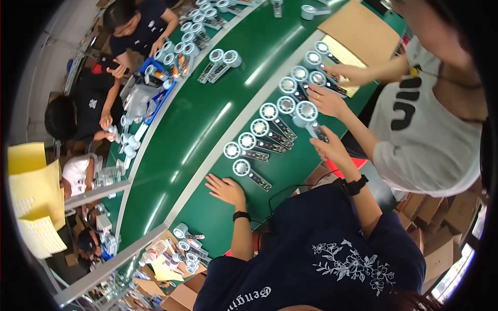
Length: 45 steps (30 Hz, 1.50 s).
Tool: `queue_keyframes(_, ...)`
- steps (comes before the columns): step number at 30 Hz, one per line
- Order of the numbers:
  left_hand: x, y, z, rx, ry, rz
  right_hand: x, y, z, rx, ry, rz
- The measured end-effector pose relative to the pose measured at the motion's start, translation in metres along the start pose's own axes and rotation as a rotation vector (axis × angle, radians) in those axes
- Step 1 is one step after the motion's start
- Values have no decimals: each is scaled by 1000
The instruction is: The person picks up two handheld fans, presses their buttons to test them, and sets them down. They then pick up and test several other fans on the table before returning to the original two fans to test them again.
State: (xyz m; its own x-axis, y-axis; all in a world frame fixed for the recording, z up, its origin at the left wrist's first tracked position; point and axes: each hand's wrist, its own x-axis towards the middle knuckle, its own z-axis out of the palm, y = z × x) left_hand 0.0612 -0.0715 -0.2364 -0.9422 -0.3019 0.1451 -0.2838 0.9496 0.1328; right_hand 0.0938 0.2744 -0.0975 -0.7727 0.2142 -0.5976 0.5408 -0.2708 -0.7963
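Note:
My right hand [332, 146] is closed round the handle of a light-blue handheld fan [306, 111], whose open handle shows a circuit board. The fan is held above the green bench, beside a row of similar ones. My left hand [226, 191] lies on the bench with its fingers spread and nothing in it. Nearest to it is another handheld fan [241, 167], lying with its bare handle pointing toward me. More fans, such as this fan [247, 141], lie in a slanting row along the bench edge.
At my right a co-worker's hands [326, 98] reach among the fans by a yellow sheet [345, 57]. Beyond the grey rail runs a green conveyor belt [207, 122] carrying a few fans. Cardboard [363, 26] lies at the far right; a dark cable [275, 194] crosses near me.

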Motion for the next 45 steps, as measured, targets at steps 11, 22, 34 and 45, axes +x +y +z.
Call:
queue_keyframes(11, -20, 56, -16, -100, -183, -100, 44, -12, 38, -127, -59, -71)
queue_keyframes(22, -10, 74, -11, -157, -44, -119, 12, 25, -9, -241, 164, -106)
queue_keyframes(34, 14, 31, -11, -299, -124, 252, 117, 16, -43, -583, 338, -287)
queue_keyframes(45, 29, 30, -7, -265, -155, 143, 175, -103, -99, -987, -387, 5)
